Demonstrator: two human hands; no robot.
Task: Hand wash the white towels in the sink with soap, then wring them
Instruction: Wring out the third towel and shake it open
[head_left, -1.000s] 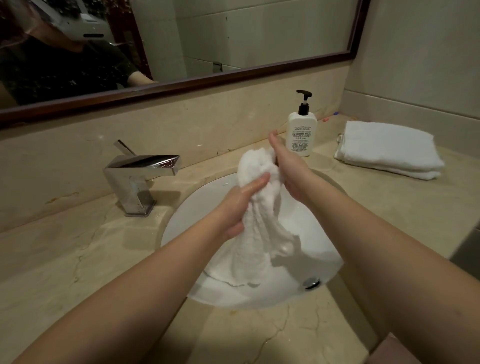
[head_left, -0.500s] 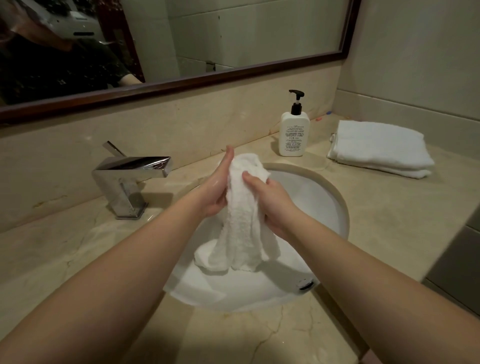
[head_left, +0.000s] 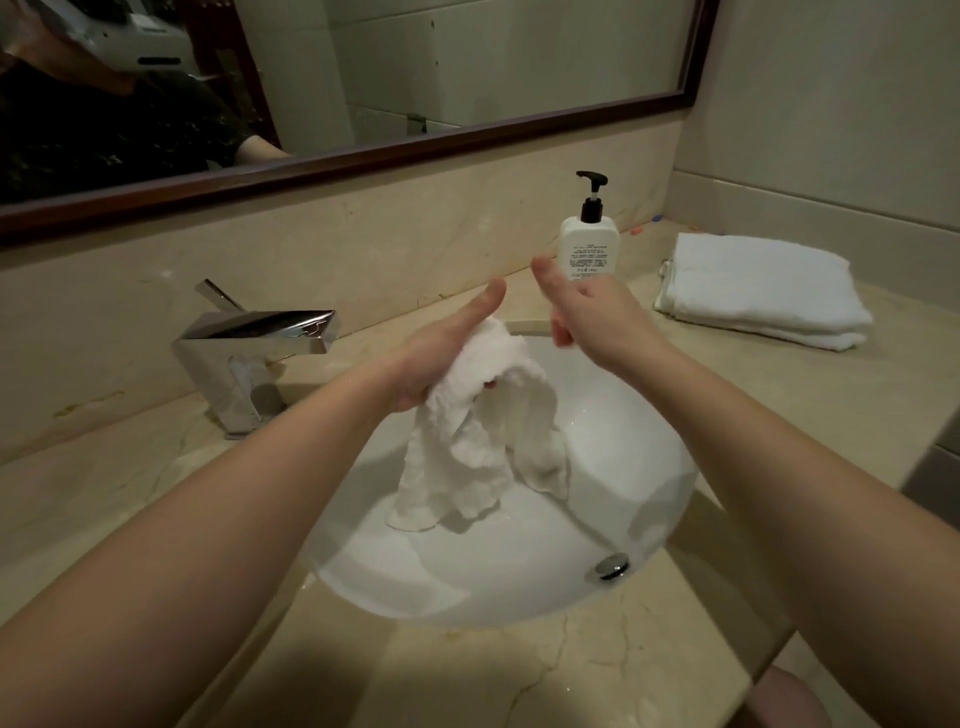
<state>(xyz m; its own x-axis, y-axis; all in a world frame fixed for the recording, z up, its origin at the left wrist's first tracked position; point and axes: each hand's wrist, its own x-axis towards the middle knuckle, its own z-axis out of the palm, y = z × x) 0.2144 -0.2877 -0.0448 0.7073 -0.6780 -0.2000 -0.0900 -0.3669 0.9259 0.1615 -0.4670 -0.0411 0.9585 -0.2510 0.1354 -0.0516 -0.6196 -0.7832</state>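
A wet white towel hangs bunched from my left hand over the white sink. Its folds drape down both sides of the hand toward the basin. The topmost digit of that hand points straight out, and one fingertip peeks from under the cloth; the other fingers are hidden. My right hand is off the towel, fingers relaxed, hovering just in front of the white soap pump bottle without touching it.
A chrome faucet stands left of the basin on the beige marble counter. A folded stack of white towels lies at the right, near the wall. The overflow drain sits at the basin's near side. A framed mirror spans the back wall.
My right hand has let go of the towel and moved up and right toward the soap bottle. The towel now hangs from my left hand alone.
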